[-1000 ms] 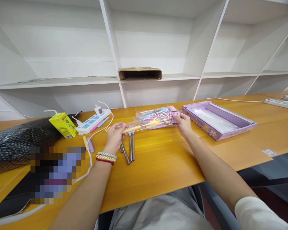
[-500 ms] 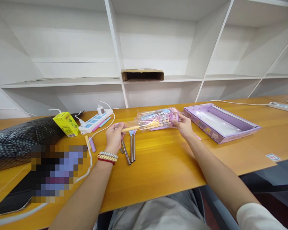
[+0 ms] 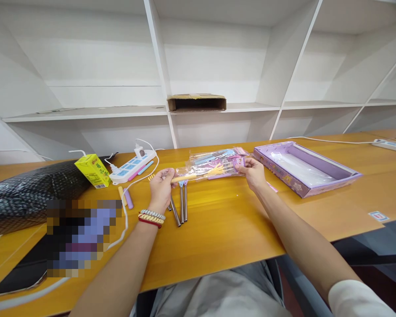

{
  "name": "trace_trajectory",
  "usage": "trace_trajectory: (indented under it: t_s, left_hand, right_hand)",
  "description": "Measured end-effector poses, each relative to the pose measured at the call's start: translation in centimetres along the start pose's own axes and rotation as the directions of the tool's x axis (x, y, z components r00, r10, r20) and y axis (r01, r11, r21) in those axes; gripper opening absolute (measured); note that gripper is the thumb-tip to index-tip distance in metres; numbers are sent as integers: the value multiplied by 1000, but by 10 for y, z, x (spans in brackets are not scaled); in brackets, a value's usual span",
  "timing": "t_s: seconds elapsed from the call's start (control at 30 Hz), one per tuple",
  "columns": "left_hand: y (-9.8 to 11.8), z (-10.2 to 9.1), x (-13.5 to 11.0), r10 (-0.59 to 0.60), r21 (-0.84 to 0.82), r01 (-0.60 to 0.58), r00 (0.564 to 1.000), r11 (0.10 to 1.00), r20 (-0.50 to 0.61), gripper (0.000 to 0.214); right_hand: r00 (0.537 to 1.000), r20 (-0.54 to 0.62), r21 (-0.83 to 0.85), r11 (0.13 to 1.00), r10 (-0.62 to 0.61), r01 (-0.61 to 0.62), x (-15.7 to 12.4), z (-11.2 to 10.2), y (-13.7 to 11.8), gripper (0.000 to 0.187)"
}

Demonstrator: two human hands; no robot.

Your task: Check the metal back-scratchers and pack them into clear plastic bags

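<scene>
A clear plastic packet [image 3: 201, 173] stretches between my hands above the table. Inside it lies a yellow stick with a claw-like head, which looks like a back scratcher, and a purple printed label shows at the right end. My left hand [image 3: 161, 187] pinches the packet's left end, with small yellow prongs showing behind the fingers. The right end, by the label, is gripped by my right hand [image 3: 252, 173]. Just behind are more clear packets [image 3: 214, 155] with blue and pink pieces. Several metal rods [image 3: 181, 202] with blue and purple tops lie below the packet.
An open purple box tray [image 3: 303, 191] stands right of my hands. To the left are a power strip [image 3: 128, 169] with a looping white cable, coloured tubes [image 3: 128, 199], a yellow drink carton [image 3: 94, 171] and a black wrapped bundle [image 3: 36, 189]. White shelves rise behind.
My left hand has shifted slightly right along the packet, and yellow prongs now show behind it. The right hand keeps its hold at the label end.
</scene>
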State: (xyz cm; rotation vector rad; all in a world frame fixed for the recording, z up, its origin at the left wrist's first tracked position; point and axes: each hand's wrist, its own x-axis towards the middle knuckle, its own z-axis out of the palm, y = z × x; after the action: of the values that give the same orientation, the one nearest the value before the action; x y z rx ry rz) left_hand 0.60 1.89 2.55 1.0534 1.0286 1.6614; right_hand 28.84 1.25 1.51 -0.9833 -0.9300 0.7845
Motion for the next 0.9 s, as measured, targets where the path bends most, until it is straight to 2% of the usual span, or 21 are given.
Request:
trace_trajectory:
  t_s: [0.07,0.17,0.23,0.33,0.53,0.77,0.9]
  left_hand:
    - [-2,1,-1,-1,-4,2,1000,1000,11,32]
    - [-3,2,-3,12,-5,-12,1000,1000,11,32]
    - [-2,3,-3,11,-6,-11,1000,1000,-3,32]
    - [-1,3,-3,3,-14,-3,1000,1000,-30,31]
    - [0,3,-2,2,-54,-4,999,999,-40,33]
    - [0,5,-4,21,-58,-22,999,998,-29,34]
    - [1,6,-5,26,-83,-27,1000,996,-13,33]
  right_hand:
    - [1000,21,2,1000,-19,19,-1,0,0,38]
    - [993,118,-7,1000,-3,4,-1,0,1,33]
    - [982,188,-48,999,5,4,-1,0,1,27]
    - [975,224,-120,992,-7,34,0,-1,4,21]
    - [975,206,-170,977,-89,125,2,-3,8,23]
    - [987,94,-155,977,-131,145,5,-5,9,34]
    - [993,50,-120,987,-105,110,5,-5,5,35]
